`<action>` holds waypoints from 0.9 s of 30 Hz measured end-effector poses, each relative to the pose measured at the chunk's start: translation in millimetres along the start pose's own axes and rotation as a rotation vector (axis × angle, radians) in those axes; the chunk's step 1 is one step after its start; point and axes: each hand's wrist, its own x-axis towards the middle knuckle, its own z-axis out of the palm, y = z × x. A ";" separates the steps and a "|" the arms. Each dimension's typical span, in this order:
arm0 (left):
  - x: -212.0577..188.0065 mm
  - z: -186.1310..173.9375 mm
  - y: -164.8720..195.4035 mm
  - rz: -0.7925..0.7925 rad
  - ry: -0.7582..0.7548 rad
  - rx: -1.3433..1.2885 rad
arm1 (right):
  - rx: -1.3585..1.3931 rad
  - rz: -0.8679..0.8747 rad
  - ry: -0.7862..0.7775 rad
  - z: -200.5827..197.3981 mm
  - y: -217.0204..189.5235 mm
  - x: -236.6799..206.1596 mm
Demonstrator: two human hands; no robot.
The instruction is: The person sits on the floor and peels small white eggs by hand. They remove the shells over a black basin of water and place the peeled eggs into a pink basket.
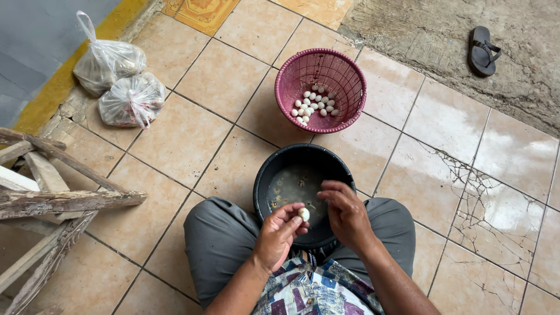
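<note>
My left hand holds a small white peeled egg between its fingertips, over the near rim of a black bowl. My right hand hovers right beside it, fingers curled toward the egg. The bowl holds murky water with floating bits and sits on the tiled floor between my knees. Beyond it stands a pink plastic basket with several small white eggs lying at its bottom.
Two knotted clear plastic bags lie on the tiles at the upper left. A rough wooden frame stands at the left. A dark sandal rests on bare concrete at the upper right. Cracked tiles spread on the right.
</note>
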 end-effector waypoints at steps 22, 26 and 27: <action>-5.0 18.8 4.4 0.355 0.080 0.554 | 0.149 0.010 -0.090 11.1 -16.0 -13.9; -7.1 26.1 9.3 0.340 0.086 0.614 | 0.122 -0.021 -0.067 7.6 -19.6 -10.6; -8.1 28.0 9.8 0.341 0.084 0.610 | 0.120 -0.024 -0.062 7.7 -19.8 -10.7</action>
